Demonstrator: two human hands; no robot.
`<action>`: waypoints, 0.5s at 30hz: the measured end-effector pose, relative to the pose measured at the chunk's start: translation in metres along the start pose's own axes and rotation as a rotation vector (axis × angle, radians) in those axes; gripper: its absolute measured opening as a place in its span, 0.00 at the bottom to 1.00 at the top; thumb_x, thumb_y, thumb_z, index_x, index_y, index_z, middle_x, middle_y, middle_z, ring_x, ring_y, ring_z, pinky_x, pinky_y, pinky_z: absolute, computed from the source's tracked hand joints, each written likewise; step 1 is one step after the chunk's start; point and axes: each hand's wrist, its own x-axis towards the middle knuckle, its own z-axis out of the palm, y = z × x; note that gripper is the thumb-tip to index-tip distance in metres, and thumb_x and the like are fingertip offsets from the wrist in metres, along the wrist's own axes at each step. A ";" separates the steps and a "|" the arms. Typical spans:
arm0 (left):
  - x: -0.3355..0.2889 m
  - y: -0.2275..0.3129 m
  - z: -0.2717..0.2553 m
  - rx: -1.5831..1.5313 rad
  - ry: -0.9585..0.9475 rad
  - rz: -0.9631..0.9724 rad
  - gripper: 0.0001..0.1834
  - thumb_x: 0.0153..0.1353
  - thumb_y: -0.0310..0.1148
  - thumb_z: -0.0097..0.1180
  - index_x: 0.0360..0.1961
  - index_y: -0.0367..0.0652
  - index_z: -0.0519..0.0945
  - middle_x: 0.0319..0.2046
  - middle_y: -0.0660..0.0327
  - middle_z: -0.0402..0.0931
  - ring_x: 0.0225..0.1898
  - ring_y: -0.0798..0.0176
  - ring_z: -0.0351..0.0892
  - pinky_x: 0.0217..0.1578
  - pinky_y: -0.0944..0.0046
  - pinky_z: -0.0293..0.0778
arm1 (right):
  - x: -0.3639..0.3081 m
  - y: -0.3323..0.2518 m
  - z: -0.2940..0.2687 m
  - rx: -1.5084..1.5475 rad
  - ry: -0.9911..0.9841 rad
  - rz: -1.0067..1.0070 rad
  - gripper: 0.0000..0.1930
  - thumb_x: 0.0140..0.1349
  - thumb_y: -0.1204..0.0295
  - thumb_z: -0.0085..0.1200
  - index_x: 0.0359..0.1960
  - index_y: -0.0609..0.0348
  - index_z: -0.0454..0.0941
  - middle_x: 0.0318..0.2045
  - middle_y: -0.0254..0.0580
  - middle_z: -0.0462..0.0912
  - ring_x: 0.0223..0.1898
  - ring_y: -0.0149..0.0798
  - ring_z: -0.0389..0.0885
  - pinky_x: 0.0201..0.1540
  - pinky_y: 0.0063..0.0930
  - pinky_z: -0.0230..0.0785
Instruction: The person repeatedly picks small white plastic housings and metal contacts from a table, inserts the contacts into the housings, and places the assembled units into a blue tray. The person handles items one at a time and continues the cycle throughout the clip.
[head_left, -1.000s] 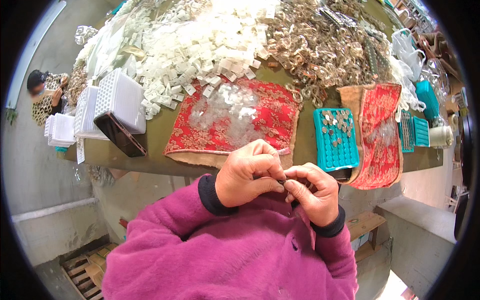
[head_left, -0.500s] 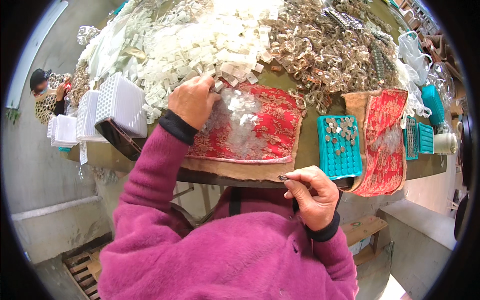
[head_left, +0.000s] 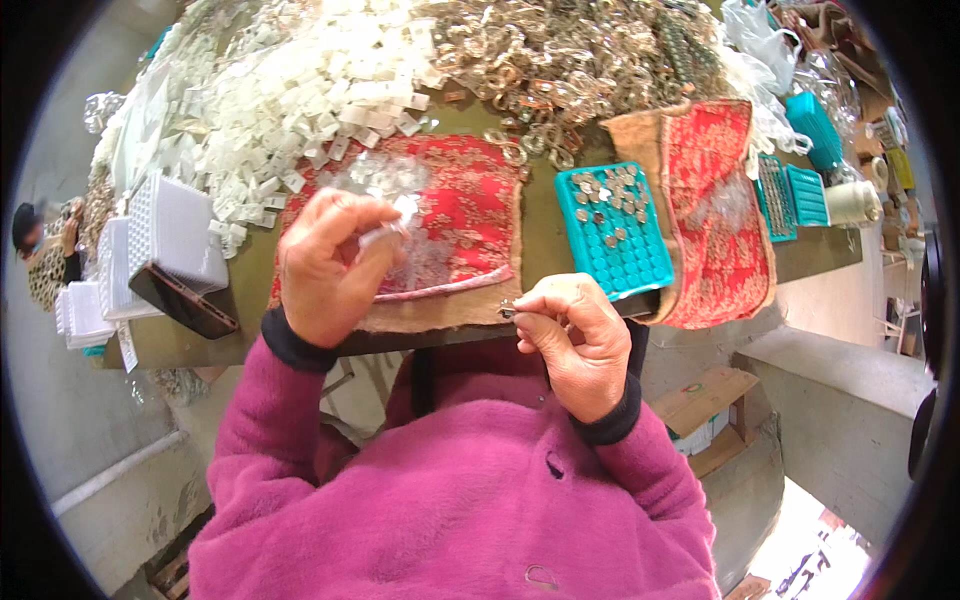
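Note:
My left hand [head_left: 335,265] is raised above the red floral cloth [head_left: 475,220], thumb and fingertips pinched on a small clear plastic piece [head_left: 380,236]. On the cloth lies a loose heap of small clear flakes or bags [head_left: 385,172]. Near the table's front edge, my right hand [head_left: 578,345] pinches a small dark metal piece [head_left: 507,308], whose exact kind is too small to tell. Just beyond that hand stands a teal tray [head_left: 625,268] with round wells, several holding silvery discs [head_left: 612,190].
A heap of small whitish packets [head_left: 300,90] and a pile of clear and brownish ring-like pieces [head_left: 560,60] cover the far side. White racks [head_left: 175,230] and a dark phone [head_left: 185,300] stand left. A second red cloth [head_left: 715,200] and a thread cone [head_left: 853,203] are right.
My left hand has drawn back from the edge of the whitish heap toward me, now with a clear plastic piece in its fingertips. My right hand keeps its pinch; the whole view has shifted.

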 end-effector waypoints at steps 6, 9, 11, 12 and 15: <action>-0.026 0.021 0.054 -0.468 -0.138 -0.057 0.15 0.55 0.12 0.71 0.42 0.37 0.87 0.52 0.54 0.78 0.52 0.62 0.83 0.50 0.63 0.84 | -0.007 -0.014 -0.005 -0.026 0.098 -0.060 0.08 0.68 0.86 0.62 0.46 0.63 0.84 0.45 0.41 0.81 0.34 0.27 0.83 0.34 0.21 0.79; -0.027 0.026 0.067 -0.166 -0.114 0.226 0.13 0.54 0.21 0.75 0.40 0.39 0.85 0.38 0.57 0.84 0.39 0.61 0.87 0.37 0.64 0.83 | -0.009 -0.022 -0.008 -0.136 0.127 -0.144 0.08 0.68 0.86 0.63 0.46 0.64 0.84 0.48 0.44 0.82 0.35 0.28 0.84 0.37 0.21 0.81; -0.031 0.031 0.072 -0.140 -0.109 0.202 0.15 0.53 0.22 0.75 0.42 0.39 0.85 0.37 0.57 0.84 0.39 0.60 0.88 0.36 0.62 0.83 | -0.010 -0.023 -0.008 -0.162 0.127 -0.167 0.09 0.67 0.85 0.64 0.46 0.63 0.84 0.46 0.44 0.82 0.36 0.30 0.84 0.38 0.23 0.80; -0.033 0.034 0.075 -0.134 -0.097 0.185 0.16 0.53 0.22 0.75 0.42 0.38 0.85 0.37 0.57 0.83 0.40 0.59 0.88 0.36 0.62 0.83 | -0.010 -0.023 -0.008 -0.179 0.118 -0.195 0.09 0.66 0.84 0.65 0.47 0.63 0.84 0.46 0.44 0.83 0.36 0.32 0.84 0.39 0.24 0.80; -0.039 0.037 0.083 -0.312 -0.068 0.088 0.17 0.55 0.20 0.74 0.46 0.36 0.84 0.41 0.57 0.83 0.41 0.62 0.87 0.37 0.63 0.84 | -0.009 -0.020 -0.009 -0.418 0.059 -0.317 0.11 0.64 0.83 0.67 0.47 0.61 0.85 0.43 0.45 0.83 0.39 0.37 0.85 0.41 0.27 0.79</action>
